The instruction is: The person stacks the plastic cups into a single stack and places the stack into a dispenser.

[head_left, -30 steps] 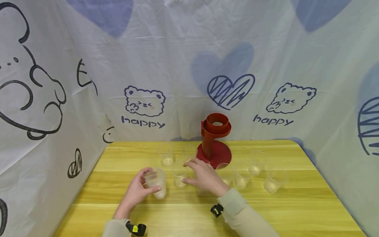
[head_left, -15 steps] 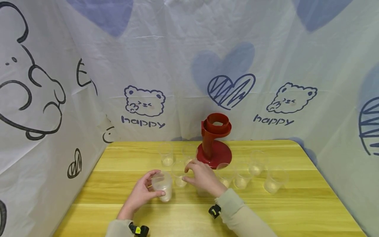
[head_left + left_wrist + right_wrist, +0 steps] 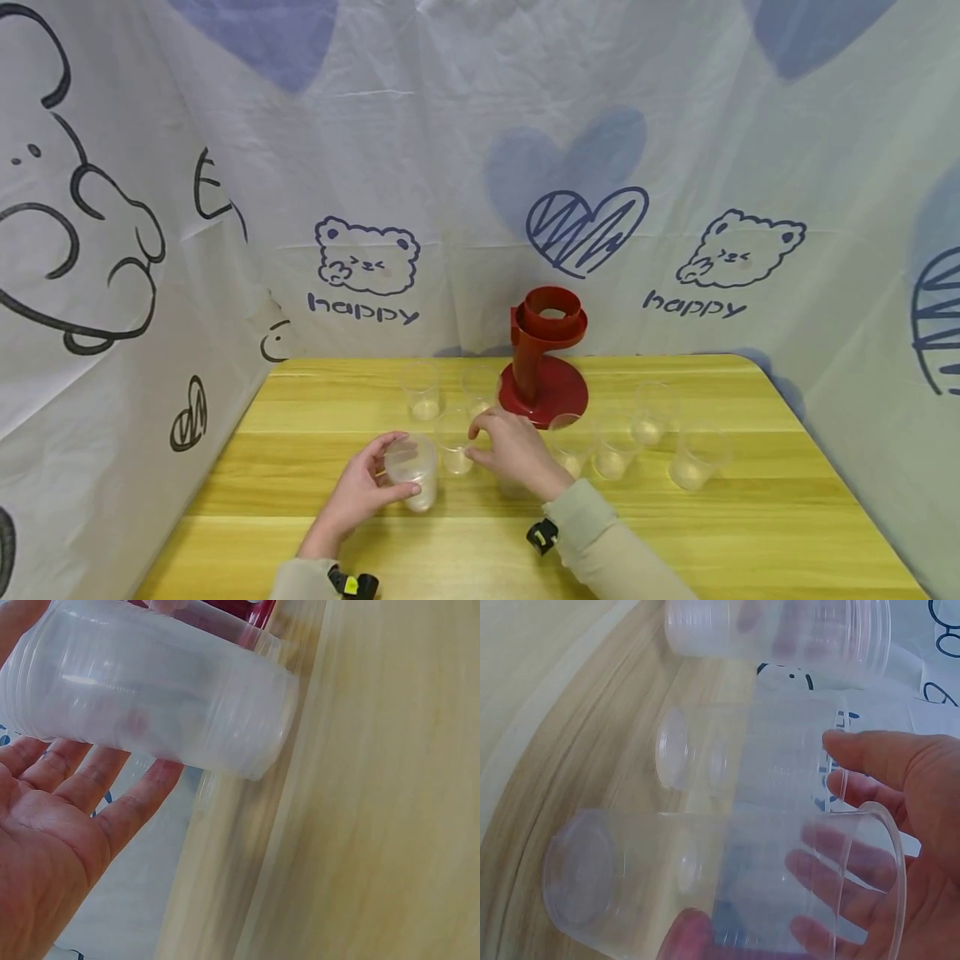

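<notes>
My left hand (image 3: 358, 493) holds a stack of nested clear plastic cups (image 3: 422, 492), thumb on the near side and fingers behind. In the left wrist view, the stacked cups (image 3: 161, 686) tilt across the fingers, several rims together. To the right, my right hand (image 3: 517, 450) has its thumb and forefinger at the rim of a single clear plastic cup (image 3: 456, 460), pinching it. In the right wrist view, this cup (image 3: 742, 746) stands between the stack and a nearer clear cup (image 3: 652, 877), which partly covers the other fingers.
A red stand (image 3: 551, 387) with a round base and a ring on top stands at the back. Two clear cups stand at the back left, one of them the left cup (image 3: 424, 404). Several more, including the rightmost cup (image 3: 690, 467), stand right of my right hand.
My left hand has carried the cup stack a little to the right, towards the single cup. My right hand's thumb and forefinger have drawn together at that cup's rim.
</notes>
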